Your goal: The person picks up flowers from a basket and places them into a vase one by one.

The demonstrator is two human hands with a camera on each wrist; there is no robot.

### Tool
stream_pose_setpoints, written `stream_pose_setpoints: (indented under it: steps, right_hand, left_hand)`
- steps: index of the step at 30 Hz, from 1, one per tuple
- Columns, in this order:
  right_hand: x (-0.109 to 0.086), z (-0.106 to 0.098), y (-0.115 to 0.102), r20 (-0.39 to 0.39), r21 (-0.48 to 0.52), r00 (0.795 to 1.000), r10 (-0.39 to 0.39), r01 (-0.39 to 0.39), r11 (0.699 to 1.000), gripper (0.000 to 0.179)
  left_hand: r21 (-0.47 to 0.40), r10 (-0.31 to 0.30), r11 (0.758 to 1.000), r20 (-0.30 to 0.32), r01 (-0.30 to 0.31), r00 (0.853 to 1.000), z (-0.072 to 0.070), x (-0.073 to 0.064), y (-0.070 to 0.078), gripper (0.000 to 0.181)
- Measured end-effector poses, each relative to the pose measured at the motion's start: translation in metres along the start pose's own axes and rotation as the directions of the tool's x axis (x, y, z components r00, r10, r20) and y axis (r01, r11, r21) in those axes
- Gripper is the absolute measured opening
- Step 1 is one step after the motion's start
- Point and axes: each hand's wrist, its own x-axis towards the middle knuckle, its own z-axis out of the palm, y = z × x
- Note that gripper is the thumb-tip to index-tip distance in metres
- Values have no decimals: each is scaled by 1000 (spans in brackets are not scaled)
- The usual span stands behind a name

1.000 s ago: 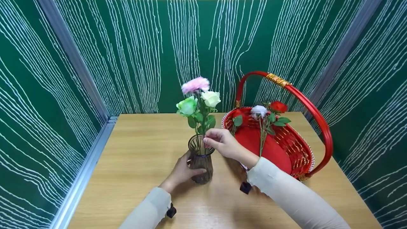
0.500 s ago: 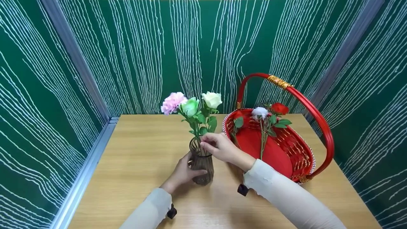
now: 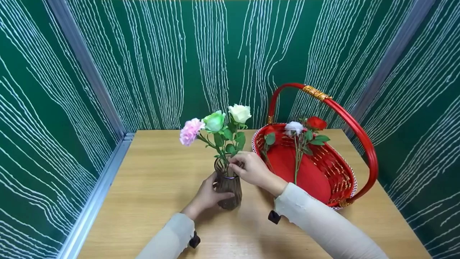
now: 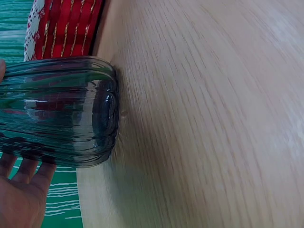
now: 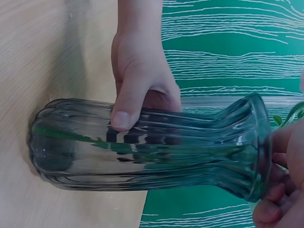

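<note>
My left hand (image 3: 206, 197) grips the ribbed, smoky glass vase (image 3: 230, 192) around its body, thumb across the near side. The vase stands on the table. In it are a pink carnation (image 3: 191, 132) leaning left, a green-white rose (image 3: 214, 121) and a cream rose (image 3: 240, 113). At the rim, my right hand (image 3: 253, 171) has thumb and fingers curled in a pinch on a flower stem; its fingertips partly hide which one. In the right wrist view, the right fingers (image 5: 270, 211) are beside the glass rim. A green stem (image 5: 61, 134) shows through the glass.
A red basket (image 3: 345, 172) with a tall arched handle (image 3: 359, 133) stands close to my right forearm. Inside lie a white flower (image 3: 294, 128) and red flowers (image 3: 316, 123) with leafy stems. Green walls with white lines (image 3: 158, 64) enclose the wooden table (image 3: 151, 172).
The pink carnation has swung down and to the left, from above the roses to beside the green-white one. My right hand stays by the vase mouth; my left hand keeps its grip.
</note>
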Motion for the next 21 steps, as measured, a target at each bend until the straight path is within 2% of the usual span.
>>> stream_pose_setpoints:
  steps: [9, 13, 19, 21]
  right_hand:
    - [-1, 1, 0, -60, -27, 992, 115, -117, 993, 7]
    - [-2, 0, 1, -72, 1, 990, 125, -125, 992, 7]
    - [-6, -5, 6, -85, 46, 987, 133, -130, 990, 4]
    - [-8, -7, 9, -89, 45, 986, 142, -139, 989, 4]
  left_hand:
    - [-28, -4, 1000, -7, 4, 1000, 1, -1, -1, 84]
    - [-18, 8, 1000, -9, -8, 1000, 2, -1, -1, 84]
    - [1, 56, 998, -17, -56, 998, 1, -1, -3, 82]
    - [-3, 49, 999, -16, -49, 999, 1, -2, -3, 83]
